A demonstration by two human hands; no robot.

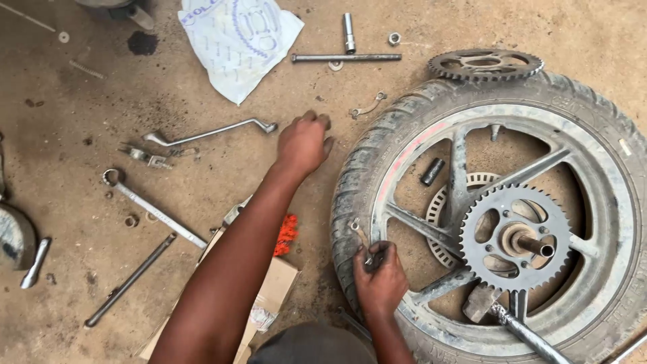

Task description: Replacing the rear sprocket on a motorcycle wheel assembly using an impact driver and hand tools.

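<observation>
My left hand (303, 143) hovers over the floor (81, 108), fingers loosely curled, empty; ring spanner (212, 132) nearby. Right hand (381, 280) fingers grip a small metal tool (362, 237) at the wheel (499, 216) rim.

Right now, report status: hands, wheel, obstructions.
Left hand reaching over floor, empty. Right hand gripping small tool at motorcycle wheel rim. Hammer resting on spokes.

small metal part (369, 255) hidden in right grip (379, 280)
</observation>
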